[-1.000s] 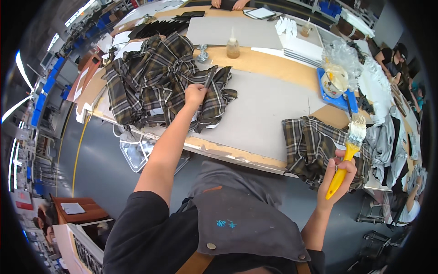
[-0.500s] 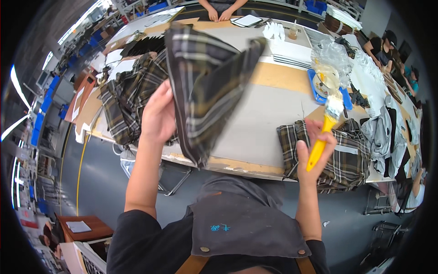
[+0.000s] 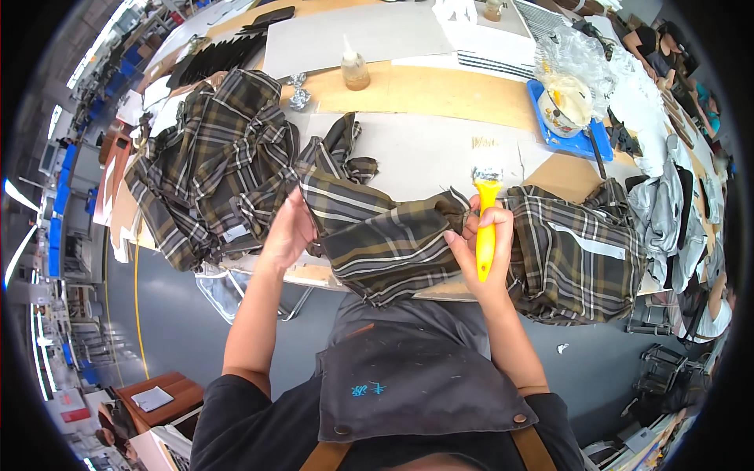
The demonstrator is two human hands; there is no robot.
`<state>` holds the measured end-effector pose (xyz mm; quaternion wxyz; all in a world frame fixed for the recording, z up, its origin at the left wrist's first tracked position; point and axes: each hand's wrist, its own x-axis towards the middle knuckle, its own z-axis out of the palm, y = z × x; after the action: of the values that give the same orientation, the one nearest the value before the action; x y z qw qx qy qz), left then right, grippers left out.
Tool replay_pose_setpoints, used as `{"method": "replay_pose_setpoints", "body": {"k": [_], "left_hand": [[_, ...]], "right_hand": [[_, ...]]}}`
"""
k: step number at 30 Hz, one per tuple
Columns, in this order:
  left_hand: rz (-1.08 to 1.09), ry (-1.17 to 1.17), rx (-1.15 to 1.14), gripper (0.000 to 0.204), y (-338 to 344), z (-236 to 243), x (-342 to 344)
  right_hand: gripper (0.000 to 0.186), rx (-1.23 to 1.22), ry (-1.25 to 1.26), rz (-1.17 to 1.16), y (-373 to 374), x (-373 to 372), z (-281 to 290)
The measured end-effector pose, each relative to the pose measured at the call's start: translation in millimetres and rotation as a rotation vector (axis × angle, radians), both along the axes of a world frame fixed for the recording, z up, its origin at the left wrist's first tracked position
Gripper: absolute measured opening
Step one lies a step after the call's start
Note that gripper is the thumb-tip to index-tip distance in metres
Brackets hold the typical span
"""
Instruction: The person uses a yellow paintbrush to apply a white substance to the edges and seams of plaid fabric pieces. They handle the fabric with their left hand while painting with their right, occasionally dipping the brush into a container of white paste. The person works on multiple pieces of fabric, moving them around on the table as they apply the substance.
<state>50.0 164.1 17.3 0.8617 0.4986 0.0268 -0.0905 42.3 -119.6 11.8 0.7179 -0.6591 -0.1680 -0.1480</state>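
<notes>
My left hand (image 3: 289,231) grips the left edge of a folded plaid fabric piece (image 3: 389,247) stretched between my hands above the table's front edge. My right hand (image 3: 483,259) is closed round a yellow-handled brush (image 3: 487,224) with pale, coated bristles, and its thumb presses at the right end of that piece. A larger crumpled plaid pile (image 3: 212,157) lies to the left, and a folded plaid stack (image 3: 573,267) with a white strip lies beside my right hand.
On the worktable (image 3: 428,94) stand a glue bottle (image 3: 354,74), crumpled foil (image 3: 298,94) and a tub (image 3: 565,110) in a blue tray (image 3: 542,132). Grey garments (image 3: 667,220) lie at the right. Co-workers (image 3: 656,47) work at the right; a stool (image 3: 220,298) is below left.
My left hand lifted a plaid piece from the left pile and lowered it flatter in front of me. My right hand moved left with the brush to meet that piece's end.
</notes>
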Motion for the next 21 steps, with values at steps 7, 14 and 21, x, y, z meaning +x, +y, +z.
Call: {"method": "replay_pose_setpoints", "body": {"k": [7,14,21], "left_hand": [[0.133,-0.171,0.313,0.032,4.8,32.0,21.1],[0.1,-0.189,0.342,0.024,-12.7,42.1,3.9],[0.013,-0.225,0.424,0.029,-30.2,67.2,-9.3]], "right_hand": [[0.043,0.095,0.02,-0.063,-6.9,0.2,-1.3],[0.039,0.354,0.206,0.101,-20.3,-3.0,19.4],[0.041,-0.124,0.147,0.062,-19.9,0.5,64.3]]}}
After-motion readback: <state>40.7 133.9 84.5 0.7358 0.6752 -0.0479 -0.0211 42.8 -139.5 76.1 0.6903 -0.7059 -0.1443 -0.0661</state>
